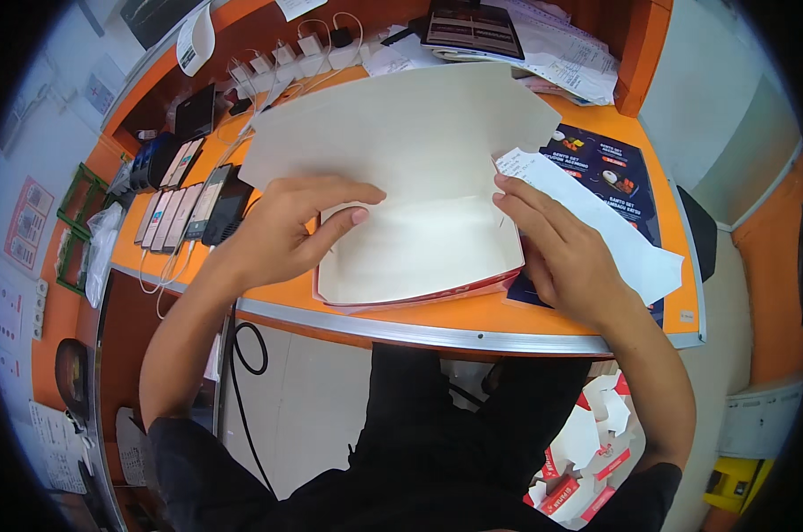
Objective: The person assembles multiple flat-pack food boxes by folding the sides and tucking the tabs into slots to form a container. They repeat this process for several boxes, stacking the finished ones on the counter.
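A paper food box (419, 257), white inside and red outside, stands unfolded on the orange counter in front of me. Its large white lid flap (392, 124) leans up and away at the back. My left hand (286, 226) is at the box's left side, thumb and forefinger apart over the inside, gripping nothing. On the right, my right hand (565, 248) lies along the side wall with its fingers stretched out and fingertips near the back corner; its thumb is mostly hidden.
Several phones (166, 217) with charging cables lie at the left of the counter (366, 326). White papers (596, 222) rest on a dark printed menu (627, 168) at the right. Chargers (286, 55) and a paper stack (570, 53) are behind. Folded red-and-white boxes (587, 452) sit below, right.
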